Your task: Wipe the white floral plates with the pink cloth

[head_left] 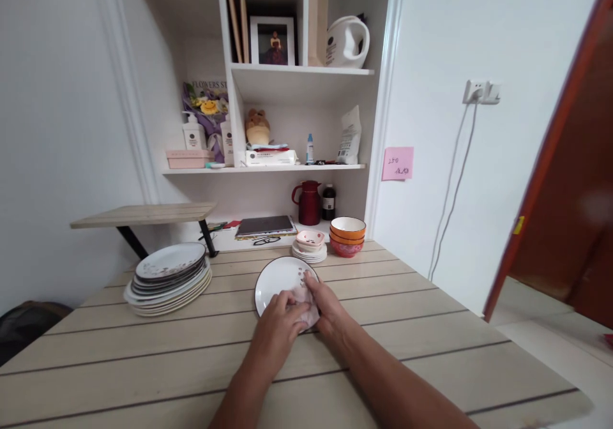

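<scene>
A white plate point(275, 279) with a dark rim and a small flower pattern is in front of me at the middle of the table. My right hand point(328, 304) grips its right edge, thumb on top and the other fingers mostly hidden. Bent fingers of my left hand point(278, 327) press a pale, thin cloth point(306, 314) against the near right part of the plate. The cloth bunches between both hands and covers some of the rim. Whether the plate rests on the table or is slightly raised, I cannot tell.
Left on the wooden table point(191, 352) stands a stack of plates point(167, 282), beside a small raised shelf point(143, 214). Behind my plate are small dishes point(310, 247) and stacked bowls point(347, 236). Further back lie a laptop point(265, 225) and glasses point(267, 241), near a red jug point(309, 203).
</scene>
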The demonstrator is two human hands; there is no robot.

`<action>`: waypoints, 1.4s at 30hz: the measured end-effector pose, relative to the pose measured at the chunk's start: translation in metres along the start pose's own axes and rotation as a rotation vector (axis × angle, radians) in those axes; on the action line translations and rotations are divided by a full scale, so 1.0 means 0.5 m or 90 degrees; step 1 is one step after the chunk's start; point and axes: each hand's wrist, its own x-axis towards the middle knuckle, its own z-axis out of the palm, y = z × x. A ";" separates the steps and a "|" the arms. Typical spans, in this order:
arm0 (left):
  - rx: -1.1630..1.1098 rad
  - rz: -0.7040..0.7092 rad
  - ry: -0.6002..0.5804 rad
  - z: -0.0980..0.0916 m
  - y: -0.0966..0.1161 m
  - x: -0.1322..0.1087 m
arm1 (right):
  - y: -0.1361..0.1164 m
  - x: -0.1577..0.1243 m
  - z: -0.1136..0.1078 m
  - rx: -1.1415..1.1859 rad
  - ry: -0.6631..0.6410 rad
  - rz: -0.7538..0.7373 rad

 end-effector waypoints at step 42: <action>0.146 -0.017 0.015 -0.020 0.034 0.000 | -0.001 -0.020 0.027 0.042 0.005 0.063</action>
